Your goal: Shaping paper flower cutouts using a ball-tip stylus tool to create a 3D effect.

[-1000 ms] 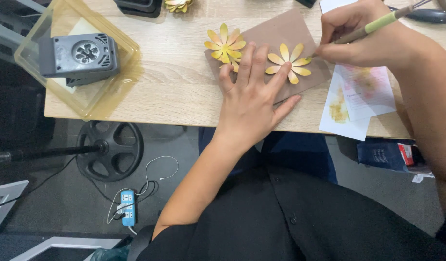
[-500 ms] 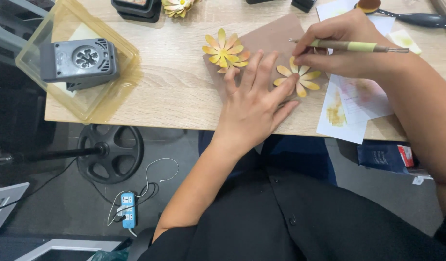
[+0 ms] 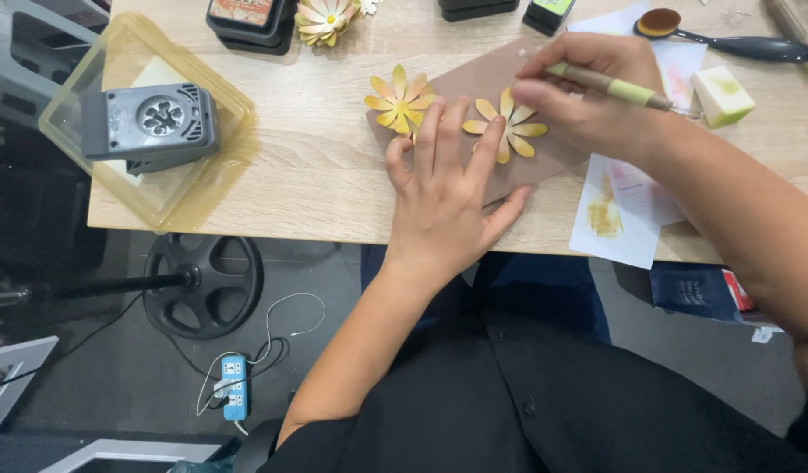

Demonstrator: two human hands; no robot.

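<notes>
The left hand (image 3: 443, 197) lies flat on a brown mat (image 3: 491, 79) on the wooden table (image 3: 316, 166), fingers spread wide. Its fingertips almost reach two yellow paper flowers. One paper flower (image 3: 400, 99) sits just past the pointer finger, to the left. The other paper flower (image 3: 509, 125) lies just right of the middle fingertips. The right hand (image 3: 596, 92) is above that flower, fingers pinching a green-handled tool (image 3: 610, 86). A grey flower punch (image 3: 150, 123) sits in a clear tray (image 3: 202, 188), far left
</notes>
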